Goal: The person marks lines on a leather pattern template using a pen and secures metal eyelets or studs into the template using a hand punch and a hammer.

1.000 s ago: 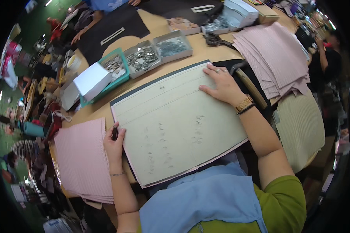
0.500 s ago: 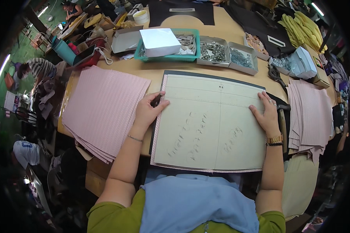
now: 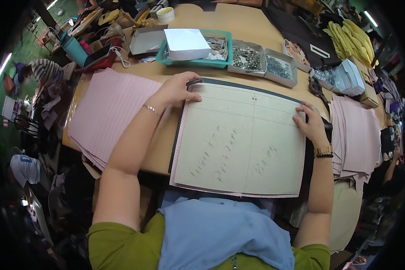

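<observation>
- Left hand (image 3: 177, 90), closed on a slim dark stick (image 3: 195, 82), perhaps a pen, could jog the pale rectangular card (image 3: 231, 135)
- Card, over a striped pink sheet (image 3: 179, 140), could skew under uneven pressure
- Right hand (image 3: 314, 128), fingers spread at its edge, could slip

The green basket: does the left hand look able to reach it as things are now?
Probably yes: the green basket lies just beyond the left hand, with nothing visible blocking the way, though this hand holds a slim dark object.
</observation>
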`<action>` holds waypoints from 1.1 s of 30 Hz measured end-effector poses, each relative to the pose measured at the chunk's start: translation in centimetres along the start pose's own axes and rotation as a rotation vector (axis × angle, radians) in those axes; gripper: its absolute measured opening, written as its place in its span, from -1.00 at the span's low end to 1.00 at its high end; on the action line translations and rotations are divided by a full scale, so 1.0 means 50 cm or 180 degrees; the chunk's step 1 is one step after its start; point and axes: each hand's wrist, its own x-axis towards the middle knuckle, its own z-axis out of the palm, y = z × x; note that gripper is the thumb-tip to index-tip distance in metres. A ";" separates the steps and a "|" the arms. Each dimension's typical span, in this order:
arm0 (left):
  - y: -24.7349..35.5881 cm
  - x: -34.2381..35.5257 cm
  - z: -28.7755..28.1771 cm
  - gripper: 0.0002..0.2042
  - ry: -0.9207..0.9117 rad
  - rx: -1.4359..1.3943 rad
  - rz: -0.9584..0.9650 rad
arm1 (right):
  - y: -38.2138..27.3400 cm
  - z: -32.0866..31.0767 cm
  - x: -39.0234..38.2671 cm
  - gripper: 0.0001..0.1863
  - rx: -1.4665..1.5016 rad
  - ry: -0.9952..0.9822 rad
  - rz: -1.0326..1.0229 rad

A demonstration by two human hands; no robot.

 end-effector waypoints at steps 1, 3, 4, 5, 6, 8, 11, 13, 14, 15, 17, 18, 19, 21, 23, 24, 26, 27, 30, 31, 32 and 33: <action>0.014 0.016 -0.010 -0.41 -0.0291 -0.0078 -0.0368 | 0.006 0.000 0.003 -0.60 -0.0019 -0.0015 -0.0048; 0.019 0.027 -0.018 -0.38 -0.0566 -0.0075 -0.0658 | 0.010 -0.002 0.013 -0.61 0.0149 -0.0095 -0.0047; 0.019 0.029 -0.020 -0.38 -0.0552 -0.0002 -0.0568 | 0.013 -0.003 0.018 -0.62 0.0234 -0.0132 -0.0041; 0.020 0.033 -0.019 -0.38 -0.0552 0.0071 -0.0466 | 0.019 -0.004 0.022 -0.61 0.0299 -0.0156 -0.0095; 0.021 0.035 -0.019 -0.37 -0.0547 0.0039 -0.0427 | 0.028 -0.006 0.026 -0.60 0.0364 -0.0175 -0.0142; 0.023 0.042 -0.014 -0.36 -0.0574 -0.0052 -0.0303 | 0.052 -0.007 0.038 -0.56 0.0531 -0.0269 -0.0139; 0.002 0.050 -0.010 -0.34 -0.0534 0.0162 -0.0171 | 0.098 0.008 0.050 -0.46 0.0796 -0.0454 0.0129; -0.013 0.037 -0.014 -0.34 -0.0580 -0.0034 -0.0409 | 0.085 0.012 0.067 -0.36 0.0938 -0.0562 0.0349; -0.020 0.031 -0.017 -0.37 -0.0563 -0.0091 -0.0444 | 0.074 0.008 0.075 -0.31 0.0988 -0.0592 0.0444; -0.019 0.030 -0.013 -0.39 -0.0553 -0.0226 -0.0451 | 0.078 0.006 0.078 -0.29 0.1063 -0.0596 0.0470; -0.005 0.035 -0.008 -0.39 -0.0539 -0.0139 -0.0308 | 0.093 0.010 0.080 -0.24 0.1238 -0.0614 0.0484; -0.003 0.035 -0.007 -0.39 -0.0508 -0.0084 -0.0267 | 0.093 0.010 0.080 -0.23 0.1242 -0.0604 0.0489; -0.003 0.036 -0.005 -0.39 -0.0508 -0.0131 -0.0285 | 0.092 0.008 0.080 -0.21 0.1244 -0.0599 0.0485; 0.003 0.039 -0.002 -0.40 -0.0489 -0.0218 -0.0330 | 0.098 0.009 0.070 -0.23 0.1278 -0.0472 0.0380; 0.009 0.040 0.003 -0.40 -0.0519 -0.0373 -0.0398 | 0.100 0.007 0.062 -0.32 0.1152 -0.0514 0.0391; 0.012 0.039 0.004 -0.41 -0.0523 -0.0446 -0.0442 | 0.098 0.006 0.062 -0.36 0.1094 -0.0541 0.0383; 0.009 0.033 -0.001 -0.41 -0.0540 -0.0432 -0.0454 | 0.089 0.002 0.057 -0.46 0.0900 -0.0515 0.0234; 0.005 0.028 -0.005 -0.42 -0.0536 -0.0421 -0.0473 | 0.078 0.001 0.054 -0.51 0.0811 -0.0509 0.0144; -0.002 0.024 -0.005 -0.42 -0.0526 -0.0380 -0.0363 | 0.047 0.000 0.025 -0.61 0.0092 0.0234 -0.0364; -0.003 0.024 -0.003 -0.42 -0.0524 -0.0359 -0.0323 | 0.034 -0.001 0.015 -0.75 -0.0160 0.0259 -0.0381; 0.003 0.030 0.002 -0.42 -0.0538 -0.0337 -0.0268 | 0.021 0.002 0.007 -0.77 -0.0164 0.0156 -0.0414; 0.001 0.031 0.001 -0.42 -0.0533 -0.0308 -0.0229 | 0.004 0.009 0.005 -0.79 -0.0159 0.0050 -0.0471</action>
